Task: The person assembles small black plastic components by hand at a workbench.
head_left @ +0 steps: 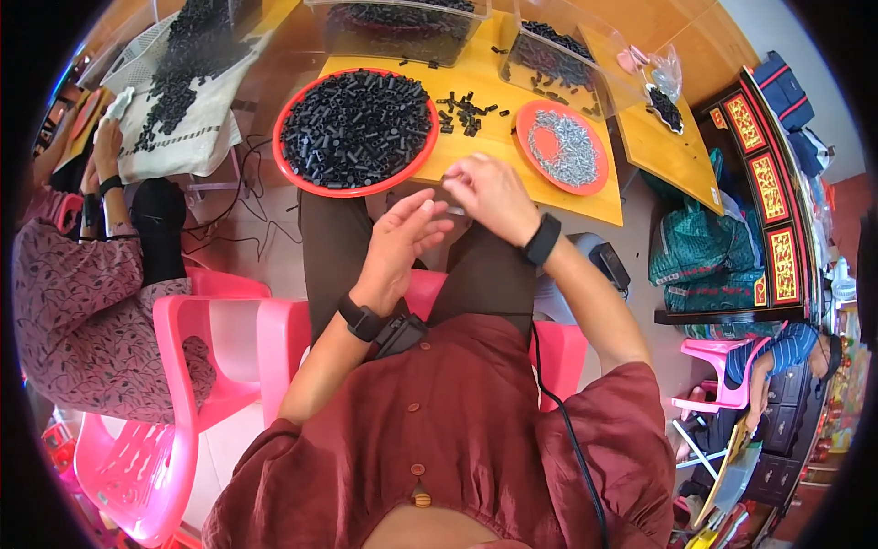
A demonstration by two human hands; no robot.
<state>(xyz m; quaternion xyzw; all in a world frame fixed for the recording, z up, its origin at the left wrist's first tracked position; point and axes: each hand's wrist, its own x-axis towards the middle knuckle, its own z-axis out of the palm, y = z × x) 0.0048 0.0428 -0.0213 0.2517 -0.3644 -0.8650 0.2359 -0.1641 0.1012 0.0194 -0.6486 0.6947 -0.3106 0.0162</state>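
My left hand [402, 240] is raised over my lap near the table edge, palm turned up and fingers apart. Close beside it, my right hand [491, 197] has its fingers curled together in a pinch. What the pinch holds, if anything, is too small to make out. Beyond my hands, a round red tray [357, 192] is heaped with short black plastic tubes [357, 128]. To the right lies a smaller orange-red plate [546, 142] of silvery screws or pins [574, 146]. Several loose black pieces [468, 113] are scattered on the yellow table [498, 137] between them.
Clear plastic bins [393, 46] of black parts stand at the back. At left, a co-worker [82, 293] sits by a cloth-covered surface [197, 137] piled with black pieces. A pink chair [174, 366] is beside me; green sacks [704, 247] and a carved cabinet [764, 183] are at right.
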